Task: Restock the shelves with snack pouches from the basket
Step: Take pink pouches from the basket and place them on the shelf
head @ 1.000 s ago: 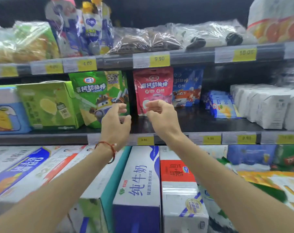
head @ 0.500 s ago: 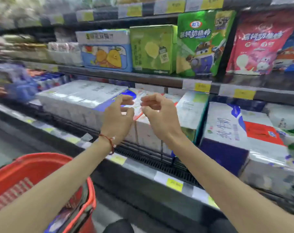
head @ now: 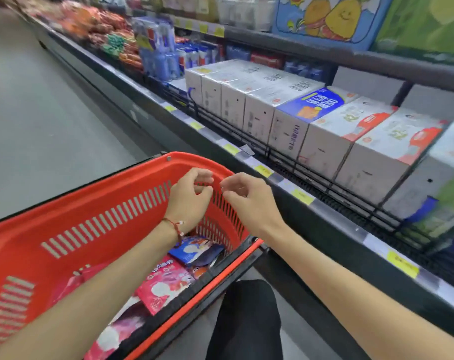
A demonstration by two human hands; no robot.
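Observation:
A red plastic basket (head: 96, 224) fills the lower left. Inside it lie a pink snack pouch (head: 163, 284), a blue snack pouch (head: 197, 252) and more pink pouches toward the near end. My left hand (head: 189, 201), with a red string at the wrist, hovers over the basket's far end with fingers loosely curled and nothing in them. My right hand (head: 246, 201) hangs beside it, just apart, also empty with fingers curled. Both hands are above the pouches, not touching them.
A long shelf unit runs along the right, its ledge (head: 306, 198) lined with yellow price tags. White milk cartons (head: 319, 131) stand behind a low wire rail. Grey aisle floor (head: 44, 105) opens to the left. My dark trouser leg (head: 246, 320) is beside the basket.
My view has swung down and left from the upper shelves to the basket. Both empty hands have come down from the shelf of pouches to above the basket.

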